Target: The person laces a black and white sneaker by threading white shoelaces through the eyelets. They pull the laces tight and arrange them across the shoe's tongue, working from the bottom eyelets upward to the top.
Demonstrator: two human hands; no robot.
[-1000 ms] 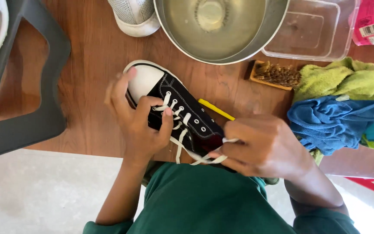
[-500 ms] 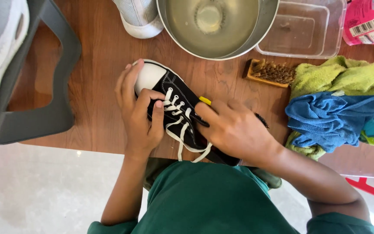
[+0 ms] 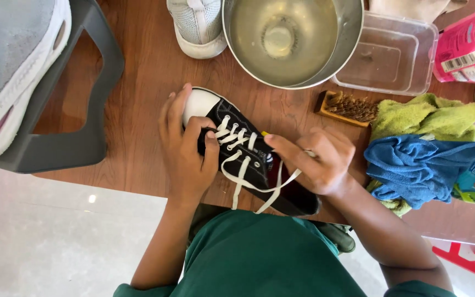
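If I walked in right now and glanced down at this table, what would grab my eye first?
Most likely the black sneaker with its white toe cap, at the near edge of the wooden table: the left hand grips its toe end while the right hand works the loose white lace. Behind it stands a big metal bowl, and to the right lie crumpled blue and green cloths.

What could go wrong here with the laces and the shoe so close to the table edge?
1. The shoe has its heel end past the table edge; a hard tug by the right hand might pull it off.
2. The loose lace ends hang free and could snag.
3. The bowl sits close behind and seems to hold liquid; a jolt might spill it.
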